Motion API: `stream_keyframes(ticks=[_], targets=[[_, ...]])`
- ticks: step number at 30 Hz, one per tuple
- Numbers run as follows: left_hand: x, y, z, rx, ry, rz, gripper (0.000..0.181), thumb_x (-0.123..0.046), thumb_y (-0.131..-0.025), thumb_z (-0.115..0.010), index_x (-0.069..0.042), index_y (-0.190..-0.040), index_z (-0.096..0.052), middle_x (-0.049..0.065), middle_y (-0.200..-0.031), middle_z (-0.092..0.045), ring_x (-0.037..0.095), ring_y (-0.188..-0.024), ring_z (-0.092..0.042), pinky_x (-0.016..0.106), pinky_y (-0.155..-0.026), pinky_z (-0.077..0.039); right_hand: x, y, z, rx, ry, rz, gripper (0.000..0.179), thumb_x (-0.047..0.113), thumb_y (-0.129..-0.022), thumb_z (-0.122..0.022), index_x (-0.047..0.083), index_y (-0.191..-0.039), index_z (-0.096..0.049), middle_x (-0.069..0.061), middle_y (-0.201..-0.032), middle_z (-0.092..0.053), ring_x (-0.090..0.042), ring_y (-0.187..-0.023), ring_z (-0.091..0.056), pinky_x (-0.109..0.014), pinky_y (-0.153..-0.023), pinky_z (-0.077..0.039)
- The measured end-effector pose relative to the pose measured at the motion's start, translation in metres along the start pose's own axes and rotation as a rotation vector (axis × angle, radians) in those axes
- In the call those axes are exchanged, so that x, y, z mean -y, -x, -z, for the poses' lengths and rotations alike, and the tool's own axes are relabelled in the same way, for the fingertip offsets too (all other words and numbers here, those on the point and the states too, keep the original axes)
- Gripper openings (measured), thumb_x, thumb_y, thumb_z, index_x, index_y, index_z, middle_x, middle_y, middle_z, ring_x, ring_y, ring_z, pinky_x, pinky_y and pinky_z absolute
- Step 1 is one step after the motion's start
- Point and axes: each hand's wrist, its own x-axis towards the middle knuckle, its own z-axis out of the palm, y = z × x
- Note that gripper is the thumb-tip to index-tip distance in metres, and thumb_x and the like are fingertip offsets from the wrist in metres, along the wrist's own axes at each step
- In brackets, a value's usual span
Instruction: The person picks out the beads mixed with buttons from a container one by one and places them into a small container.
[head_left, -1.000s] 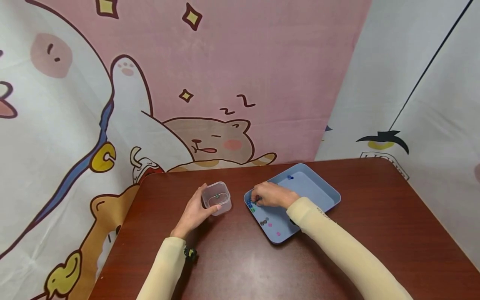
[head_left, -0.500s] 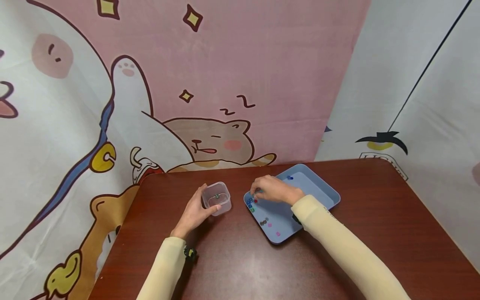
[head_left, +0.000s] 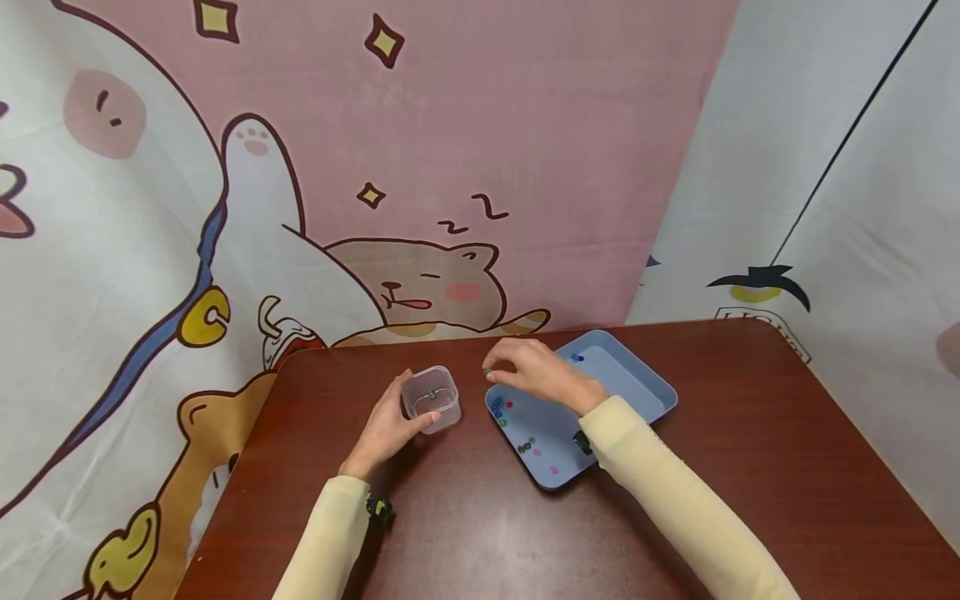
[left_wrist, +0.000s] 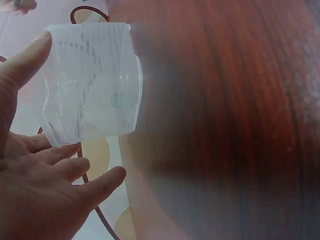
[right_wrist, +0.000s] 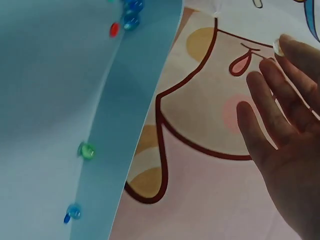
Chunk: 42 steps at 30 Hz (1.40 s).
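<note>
My left hand (head_left: 397,414) grips a small clear plastic cup (head_left: 431,398) standing on the dark wooden table (head_left: 487,533). In the left wrist view the thumb (left_wrist: 22,62) lies on the cup (left_wrist: 92,90) wall, and a small green bead (left_wrist: 116,102) sits inside. My right hand (head_left: 525,371) hovers over the left corner of the blue tray (head_left: 630,387) and pinches a small bead (head_left: 487,369) at its fingertips (right_wrist: 280,47), a short way right of the cup. Several coloured beads (head_left: 504,410) lie in the tray (right_wrist: 45,100), among them a red bead (right_wrist: 114,29) and a green one (right_wrist: 86,150).
A cartoon-printed cloth backdrop (head_left: 420,167) hangs right behind the table's far edge. More beads (head_left: 527,446) lie near the tray's front corner. A small dark object (head_left: 581,442) sits by my right sleeve on the tray.
My right hand rose out of the tray's left corner and moved up and left toward the cup, fingertips pinched together. The left hand and cup stayed in place.
</note>
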Motion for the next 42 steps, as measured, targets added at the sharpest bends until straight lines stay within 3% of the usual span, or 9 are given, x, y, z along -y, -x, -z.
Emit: stream_keyframes(ticks=[16,42], targets=[[0.0,-0.001,0.0,0.002,0.012,-0.003,0.101,-0.045,-0.081,-0.082,-0.007,-0.157,-0.027,0.016,-0.162,-0.03,0.036,-0.151,-0.027,0.059,-0.119,-0.027,0.026,-0.01,-0.02,-0.173,-0.069,-0.002,0.012,0.025,-0.095,-0.07,0.02,-0.106,-0.073,0.006,-0.114,-0.069,-0.012,-0.11,-0.065,-0.035,-0.095,-0.053],[0.001,-0.001,0.0,0.012,0.013,-0.022,0.099,-0.043,-0.084,-0.08,-0.006,-0.157,-0.025,0.019,-0.161,-0.03,0.038,-0.148,-0.032,0.059,-0.117,-0.031,0.043,-0.036,-0.057,-0.154,-0.055,-0.023,0.021,0.029,-0.098,-0.066,0.015,-0.112,-0.072,0.003,-0.12,-0.066,-0.014,-0.112,-0.064,-0.035,-0.095,-0.054]])
